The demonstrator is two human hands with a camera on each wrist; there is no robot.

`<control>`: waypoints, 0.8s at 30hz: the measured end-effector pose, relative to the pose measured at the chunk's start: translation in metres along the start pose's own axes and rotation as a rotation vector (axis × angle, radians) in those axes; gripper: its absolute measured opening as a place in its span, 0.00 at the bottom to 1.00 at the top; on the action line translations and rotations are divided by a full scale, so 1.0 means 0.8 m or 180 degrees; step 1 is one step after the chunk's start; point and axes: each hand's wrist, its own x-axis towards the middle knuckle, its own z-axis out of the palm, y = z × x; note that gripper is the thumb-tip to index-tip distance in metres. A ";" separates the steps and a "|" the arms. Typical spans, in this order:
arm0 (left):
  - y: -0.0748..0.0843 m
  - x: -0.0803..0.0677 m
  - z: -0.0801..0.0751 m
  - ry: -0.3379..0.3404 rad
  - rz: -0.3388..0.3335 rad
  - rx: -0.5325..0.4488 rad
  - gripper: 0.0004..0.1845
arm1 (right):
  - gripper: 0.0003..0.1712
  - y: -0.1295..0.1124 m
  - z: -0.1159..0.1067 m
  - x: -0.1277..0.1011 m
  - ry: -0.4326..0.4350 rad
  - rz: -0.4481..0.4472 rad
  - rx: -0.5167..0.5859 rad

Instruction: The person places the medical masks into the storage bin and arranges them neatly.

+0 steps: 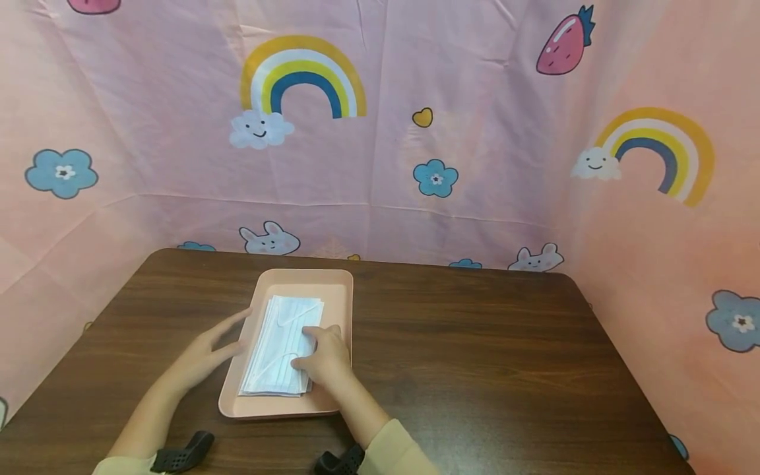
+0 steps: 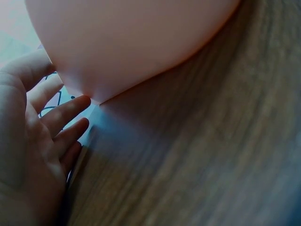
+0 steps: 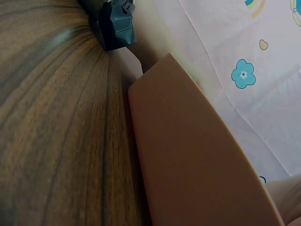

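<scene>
A stack of pale blue-white disposable face masks lies flat in a pink tray, with white ear loops showing on top. My right hand is over the right side of the stack, thumb and index finger apart and touching the top mask. At the tray's left rim my left hand rests with extended fingers against the edge. The left wrist view shows that hand beside the tray wall. In the right wrist view the tray's side fills the middle, and only a bit of the right hand shows.
The dark wooden table extends right of the tray. Behind and beside it hangs a pink cloth printed with rainbows, flowers and rabbits. Black bands sit on both wrists, one being the left wrist band.
</scene>
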 end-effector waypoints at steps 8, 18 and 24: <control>0.003 0.002 0.000 0.0023 0.0041 0.0020 0.32 | 0.33 -0.003 -0.006 -0.004 0.0021 -0.0033 -0.0050; 0.004 0.003 -0.001 0.0023 0.0022 0.0053 0.32 | 0.32 -0.010 -0.019 -0.007 0.0034 -0.0308 0.0240; 0.002 0.003 -0.001 0.0019 -0.0009 0.0079 0.33 | 0.27 -0.010 -0.038 -0.013 -0.0003 -0.0718 0.0823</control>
